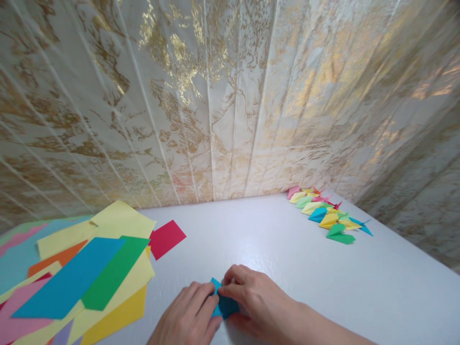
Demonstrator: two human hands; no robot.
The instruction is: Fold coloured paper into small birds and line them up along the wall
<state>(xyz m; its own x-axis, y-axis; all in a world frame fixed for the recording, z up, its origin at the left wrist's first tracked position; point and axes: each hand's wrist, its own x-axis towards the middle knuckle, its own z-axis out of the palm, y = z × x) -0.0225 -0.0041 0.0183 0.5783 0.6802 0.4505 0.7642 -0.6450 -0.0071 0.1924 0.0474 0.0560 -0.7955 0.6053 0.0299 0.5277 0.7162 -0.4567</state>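
Observation:
A small folded piece of blue paper lies on the white table at the bottom centre, between both hands. My left hand rests at its left side, fingers together and pressing on the paper's left edge. From the right, my right hand reaches over the same paper, thumb and index finger closed on its upper part near the left fingertips. The paper's lower and outer parts are partly hidden by the fingers.
Loose coloured sheets spread over the table's left side, with a red square beside them. Several folded paper figures line the back right. A gold-patterned curtain hangs behind the white table.

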